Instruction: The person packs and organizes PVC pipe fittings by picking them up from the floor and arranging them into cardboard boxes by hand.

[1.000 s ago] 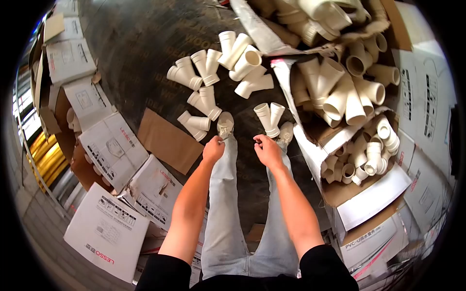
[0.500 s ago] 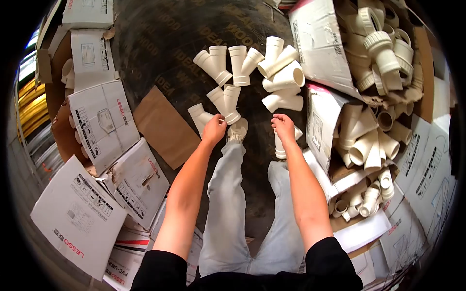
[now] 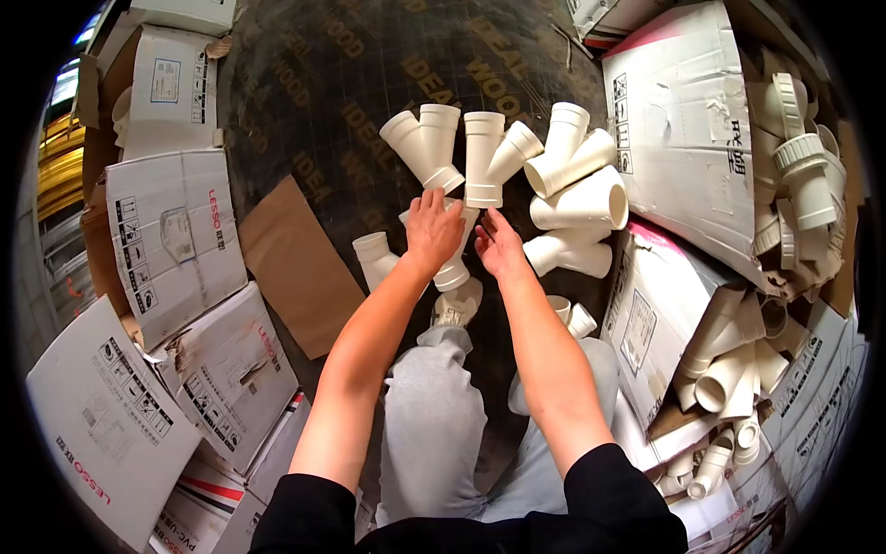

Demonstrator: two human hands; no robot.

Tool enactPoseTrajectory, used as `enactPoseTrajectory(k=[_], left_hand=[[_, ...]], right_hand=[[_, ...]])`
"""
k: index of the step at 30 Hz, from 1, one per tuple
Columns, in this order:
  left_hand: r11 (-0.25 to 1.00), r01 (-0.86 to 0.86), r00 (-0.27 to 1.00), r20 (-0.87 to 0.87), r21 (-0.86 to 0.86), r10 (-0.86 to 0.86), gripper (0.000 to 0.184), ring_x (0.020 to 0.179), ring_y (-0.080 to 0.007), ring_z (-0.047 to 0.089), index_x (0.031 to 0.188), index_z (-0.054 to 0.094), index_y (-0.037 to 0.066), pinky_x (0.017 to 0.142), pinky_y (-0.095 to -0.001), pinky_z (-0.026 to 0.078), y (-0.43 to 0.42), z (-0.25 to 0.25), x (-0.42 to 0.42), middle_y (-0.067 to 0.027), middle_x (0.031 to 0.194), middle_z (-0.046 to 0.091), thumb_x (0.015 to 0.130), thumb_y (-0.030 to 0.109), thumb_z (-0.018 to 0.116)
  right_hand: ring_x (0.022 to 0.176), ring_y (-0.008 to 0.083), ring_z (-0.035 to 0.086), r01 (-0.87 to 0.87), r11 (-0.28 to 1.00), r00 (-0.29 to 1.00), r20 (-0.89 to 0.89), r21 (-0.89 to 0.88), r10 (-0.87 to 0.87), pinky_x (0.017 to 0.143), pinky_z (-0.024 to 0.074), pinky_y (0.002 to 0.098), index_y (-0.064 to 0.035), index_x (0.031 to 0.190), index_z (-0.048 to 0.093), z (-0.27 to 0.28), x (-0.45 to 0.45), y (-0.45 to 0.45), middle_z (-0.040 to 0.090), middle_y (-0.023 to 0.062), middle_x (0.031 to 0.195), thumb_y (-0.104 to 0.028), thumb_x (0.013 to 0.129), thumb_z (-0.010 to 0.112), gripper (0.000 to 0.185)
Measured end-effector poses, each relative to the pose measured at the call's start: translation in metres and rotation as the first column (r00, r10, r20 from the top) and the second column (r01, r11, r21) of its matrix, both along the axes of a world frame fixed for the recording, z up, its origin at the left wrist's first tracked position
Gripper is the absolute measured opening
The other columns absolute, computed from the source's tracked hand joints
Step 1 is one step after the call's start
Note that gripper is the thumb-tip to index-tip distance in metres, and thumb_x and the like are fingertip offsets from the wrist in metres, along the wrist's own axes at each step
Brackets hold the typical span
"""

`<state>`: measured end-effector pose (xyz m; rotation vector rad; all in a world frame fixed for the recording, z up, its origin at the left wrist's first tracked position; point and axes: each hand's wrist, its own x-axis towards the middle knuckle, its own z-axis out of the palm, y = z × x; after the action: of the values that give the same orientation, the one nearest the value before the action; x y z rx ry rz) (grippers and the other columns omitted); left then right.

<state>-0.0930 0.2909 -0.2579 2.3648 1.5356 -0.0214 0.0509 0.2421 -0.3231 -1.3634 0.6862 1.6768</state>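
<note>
A white plastic Y-shaped pipe fitting (image 3: pixel 452 273) lies on the floor just beyond my shoe, partly covered by my hands. My left hand (image 3: pixel 434 233) rests over its upper part, fingers stretched forward and slightly bent. On its other side, my right hand (image 3: pixel 499 244) has its palm turned inward and its fingers apart, close beside the fitting. Past my fingertips lie two more Y-fittings, one at left (image 3: pixel 425 143) and one at centre (image 3: pixel 494 157). Another fitting (image 3: pixel 374 257) lies left of my left forearm.
More fittings (image 3: pixel 577 198) are grouped to the right, and others (image 3: pixel 570 314) lie near my right knee. Open cartons of fittings (image 3: pixel 678 102) line the right side. Cartons (image 3: pixel 175 240) stand at left beside a brown cardboard sheet (image 3: pixel 300 268) on the dark floor (image 3: pixel 369 55).
Both hands have moved forward and closer together, onto and beside the nearest Y-fitting. My view has tilted and shifted, and my knees are bent more.
</note>
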Motion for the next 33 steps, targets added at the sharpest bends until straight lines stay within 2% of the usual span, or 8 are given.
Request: enactPoseTrajectory(k=[7, 8, 13, 16, 19, 22, 27, 33], left_hand=[[0.992, 0.117, 0.902, -0.413, -0.051, -0.127, 0.07, 0.139, -0.0388, 0.035, 0.124, 0.071, 0.016, 0.116, -0.0565, 0.025, 0.019, -0.007, 0.01, -0.0197, 0.148, 0.041, 0.075, 0.067, 0.073], [0.979, 0.072, 0.837, -0.523, -0.191, -0.164, 0.083, 0.146, -0.0443, 0.026, 0.133, 0.067, 0.018, 0.118, -0.0632, 0.017, 0.026, -0.008, 0.016, -0.0247, 0.161, 0.025, 0.074, 0.076, 0.069], [0.931, -0.174, 0.834, -0.55, -0.32, -0.033, 0.096, 0.15, -0.0525, 0.017, 0.139, 0.06, 0.01, 0.115, -0.0682, 0.02, 0.035, 0.0, 0.032, -0.0314, 0.165, 0.004, 0.073, 0.079, 0.067], [0.956, -0.188, 0.859, -0.51, -0.225, 0.049, 0.101, 0.15, -0.0519, 0.018, 0.139, 0.057, 0.0, 0.11, -0.0702, 0.028, 0.025, -0.007, 0.032, -0.0288, 0.166, 0.005, 0.074, 0.076, 0.07], [0.965, -0.217, 0.905, -0.401, -0.147, 0.142, 0.094, 0.136, -0.0478, 0.044, 0.134, 0.059, -0.006, 0.1, -0.0606, 0.046, 0.017, -0.011, 0.026, -0.0254, 0.167, 0.011, 0.073, 0.063, 0.079], [0.983, -0.183, 0.975, -0.128, -0.004, 0.181, 0.073, 0.087, -0.0355, 0.064, 0.125, 0.061, -0.003, 0.075, -0.0456, 0.055, 0.014, -0.01, 0.014, -0.0133, 0.165, 0.026, 0.068, 0.034, 0.089], [0.937, -0.348, 0.935, 0.07, -0.012, 0.348, 0.045, 0.091, -0.0358, 0.069, 0.119, 0.06, -0.003, 0.075, -0.0476, 0.057, 0.015, 0.044, -0.005, -0.0138, 0.157, 0.04, 0.084, 0.02, 0.075], [0.778, -0.614, 0.737, 0.254, -0.134, 0.626, 0.048, 0.116, -0.0376, 0.061, 0.129, 0.058, -0.002, 0.094, -0.0452, 0.051, -0.019, 0.133, -0.002, -0.0154, 0.147, 0.049, 0.089, 0.022, 0.069]], right_hand=[[0.074, 0.0135, 0.061, 0.171, 0.985, 0.982, -0.079, 0.004, -0.171, 0.06, 0.0443, 0.0283, -0.0115, 0.106, 0.065, -0.022, 0.004, 0.015, 0.067, -0.0016, 0.09, -0.032, 0.097, 0.068, 0.023], [0.077, 0.0153, 0.064, 0.178, 0.981, 0.98, -0.101, 0.072, -0.17, 0.06, 0.0466, 0.0284, -0.0087, 0.112, 0.062, -0.017, 0.006, 0.016, 0.067, 0.0012, 0.09, -0.032, 0.103, 0.059, 0.025], [0.082, 0.0163, 0.067, 0.185, 0.981, 0.982, -0.048, 0.062, -0.182, 0.063, 0.051, 0.0306, -0.0053, 0.118, 0.057, -0.004, 0.005, 0.027, 0.067, 0.0045, 0.093, -0.025, 0.106, 0.051, 0.024], [0.079, 0.0156, 0.066, 0.173, 0.982, 0.984, 0.028, 0.073, -0.175, 0.063, 0.0526, 0.03, -0.0048, 0.115, 0.058, 0.003, 0.006, 0.03, 0.065, 0.0041, 0.09, -0.026, 0.106, 0.052, 0.024], [0.072, 0.0146, 0.062, 0.165, 0.984, 0.979, 0.11, 0.065, -0.171, 0.061, 0.053, 0.03, -0.0049, 0.111, 0.059, 0.015, 0.008, 0.03, 0.061, 0.0029, 0.084, -0.026, 0.106, 0.052, 0.023], [0.059, 0.0126, 0.057, 0.169, 0.975, 0.977, 0.106, 0.145, -0.185, 0.053, 0.051, 0.0291, -0.0051, 0.103, 0.059, 0.029, 0.015, 0.032, 0.059, 0.003, 0.075, -0.026, 0.107, 0.05, 0.023], [0.059, 0.0119, 0.056, 0.093, 0.979, 0.979, 0.165, 0.181, -0.124, 0.053, 0.0495, 0.0278, -0.0048, 0.102, 0.058, 0.093, 0.025, 0.011, 0.058, 0.0015, 0.075, -0.026, 0.107, 0.051, 0.023], [0.064, 0.0114, 0.054, 0.096, 0.976, 0.972, 0.194, 0.194, -0.134, 0.06, 0.0488, 0.0278, -0.0042, 0.105, 0.061, 0.199, 0.042, -0.045, 0.057, 0.0019, 0.079, -0.024, 0.107, 0.051, 0.022]])
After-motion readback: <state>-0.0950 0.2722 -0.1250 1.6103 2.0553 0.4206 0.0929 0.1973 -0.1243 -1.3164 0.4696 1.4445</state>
